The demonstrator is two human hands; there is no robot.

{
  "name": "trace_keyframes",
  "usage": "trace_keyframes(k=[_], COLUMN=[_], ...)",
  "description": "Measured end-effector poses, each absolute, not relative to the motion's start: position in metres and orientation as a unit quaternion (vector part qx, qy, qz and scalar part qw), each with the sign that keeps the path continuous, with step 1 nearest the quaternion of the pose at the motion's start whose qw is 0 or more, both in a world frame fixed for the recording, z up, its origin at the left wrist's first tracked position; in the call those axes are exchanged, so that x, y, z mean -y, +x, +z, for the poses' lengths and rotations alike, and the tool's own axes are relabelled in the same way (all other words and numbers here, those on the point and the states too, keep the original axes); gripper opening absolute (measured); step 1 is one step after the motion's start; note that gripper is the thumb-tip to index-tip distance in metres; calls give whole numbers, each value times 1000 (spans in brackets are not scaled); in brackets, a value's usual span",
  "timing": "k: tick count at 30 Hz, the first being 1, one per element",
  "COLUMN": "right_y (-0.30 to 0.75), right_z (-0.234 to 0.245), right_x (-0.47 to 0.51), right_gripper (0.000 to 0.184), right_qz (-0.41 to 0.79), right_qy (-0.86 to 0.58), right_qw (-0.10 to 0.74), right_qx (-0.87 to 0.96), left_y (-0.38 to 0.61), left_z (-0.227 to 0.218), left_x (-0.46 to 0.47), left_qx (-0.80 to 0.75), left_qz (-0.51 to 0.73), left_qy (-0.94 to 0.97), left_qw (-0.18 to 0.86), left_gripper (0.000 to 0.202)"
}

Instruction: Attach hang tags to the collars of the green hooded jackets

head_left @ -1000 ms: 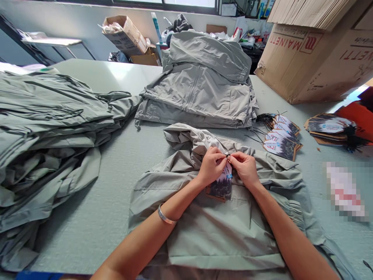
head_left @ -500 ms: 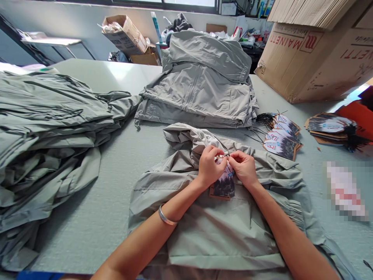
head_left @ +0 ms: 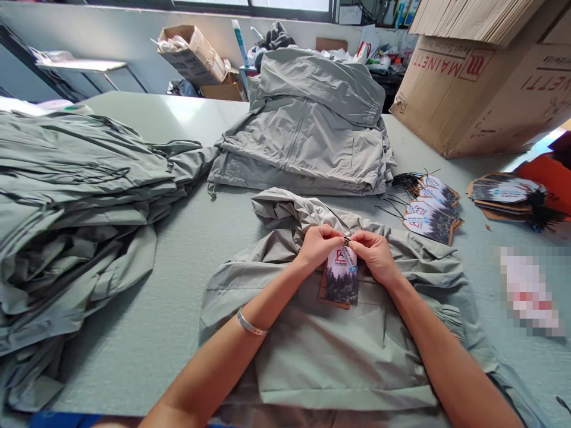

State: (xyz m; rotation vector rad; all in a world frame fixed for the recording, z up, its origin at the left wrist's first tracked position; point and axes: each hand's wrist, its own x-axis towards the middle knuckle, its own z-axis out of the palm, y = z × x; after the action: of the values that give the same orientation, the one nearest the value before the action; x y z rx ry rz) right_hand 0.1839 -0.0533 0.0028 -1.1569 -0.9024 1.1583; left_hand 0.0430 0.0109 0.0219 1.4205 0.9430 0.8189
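Note:
A grey-green jacket (head_left: 325, 351) lies spread on the table in front of me, its hood bunched at the far end. On its upper chest rests a hang tag (head_left: 341, 282) printed with dark trees, with a brown backing card showing at its edge. My left hand (head_left: 320, 246) is closed in a pinch at the top of the tag, on its black string (head_left: 347, 241). From the other side my right hand (head_left: 373, 252) pinches the same string, fingertips almost touching the left ones. The fingers partly hide the string and where it meets the jacket.
Beyond the jacket lies a stack of folded grey jackets (head_left: 307, 134). A heap of similar garments (head_left: 80, 196) covers the left side. Several stringed tags (head_left: 430, 217) and another tag pile (head_left: 506, 193) lie at right, before a large cardboard box (head_left: 477, 95).
My left hand has shifted up off the tag's face to the string, so more of the printed front shows. The right hand stays nearly in place.

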Motion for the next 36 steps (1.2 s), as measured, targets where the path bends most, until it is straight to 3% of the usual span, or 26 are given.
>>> trace_keyframes(k=[5, 13, 22, 36], right_y=[186, 188, 191, 192], right_z=[5, 7, 8, 8], right_x=[55, 54, 52, 52], right_gripper=[23, 27, 30, 29], right_qz=[558, 590, 573, 581], right_qy=[-464, -446, -473, -472], right_qw=[591, 575, 569, 557], right_qx=[352, 350, 352, 360], left_y=[38, 38, 39, 36], left_z=[30, 23, 17, 10], left_x=[-12, -13, -9, -13], left_qx=[-384, -363, -279, -181], left_qz=[302, 315, 450, 485], left_qy=[542, 593, 727, 809], left_qw=[684, 646, 436, 277], left_gripper=[16, 20, 6, 11])
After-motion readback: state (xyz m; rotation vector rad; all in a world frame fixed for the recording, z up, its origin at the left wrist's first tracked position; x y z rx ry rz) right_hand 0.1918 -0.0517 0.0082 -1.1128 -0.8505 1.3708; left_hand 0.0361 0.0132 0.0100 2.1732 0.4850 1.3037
